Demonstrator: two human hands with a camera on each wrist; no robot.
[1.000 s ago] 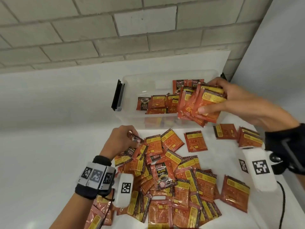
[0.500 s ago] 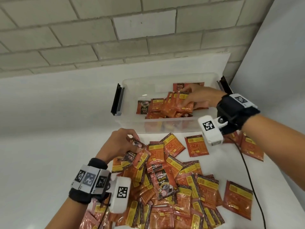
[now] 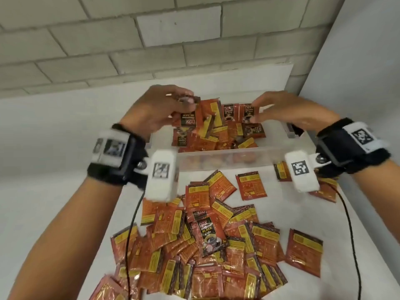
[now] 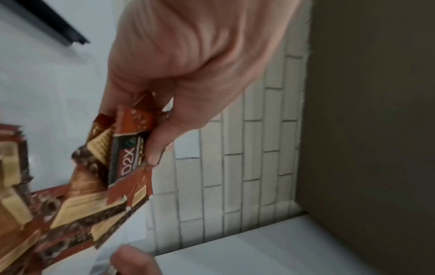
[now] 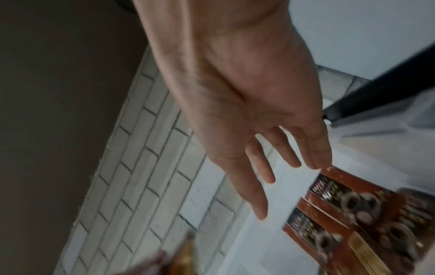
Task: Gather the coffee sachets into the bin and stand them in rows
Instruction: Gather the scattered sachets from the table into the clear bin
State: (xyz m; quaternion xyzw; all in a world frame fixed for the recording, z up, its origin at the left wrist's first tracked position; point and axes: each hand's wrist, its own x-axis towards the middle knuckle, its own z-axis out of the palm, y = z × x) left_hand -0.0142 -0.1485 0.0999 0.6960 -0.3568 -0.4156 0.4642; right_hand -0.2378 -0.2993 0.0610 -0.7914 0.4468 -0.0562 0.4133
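Note:
Both hands are over the clear plastic bin (image 3: 216, 160) at the back of the white table. My left hand (image 3: 184, 105) grips a small bunch of orange and black coffee sachets (image 3: 187, 119) above the bin's left half; the left wrist view shows the left hand (image 4: 150, 141) curled round the bunch (image 4: 124, 163). My right hand (image 3: 256, 111) has straight fingers, and its fingertips (image 5: 315, 163) touch the top edge of upright sachets (image 3: 238, 111) at the bin's back. Other sachets (image 3: 216, 139) lie loose inside. A big pile of sachets (image 3: 216, 245) covers the table in front.
A block wall stands behind the bin and a plain wall closes the right side. A black handle (image 3: 296, 132) sits on the bin's right end. Single sachets (image 3: 251, 185) lie near the bin's front wall. Wrist camera cables (image 3: 348, 224) hang over the pile.
My left hand lifted a bunch of sachets from the pile and carried it over the bin. My right hand let go of its handful in the bin and now touches upright sachets.

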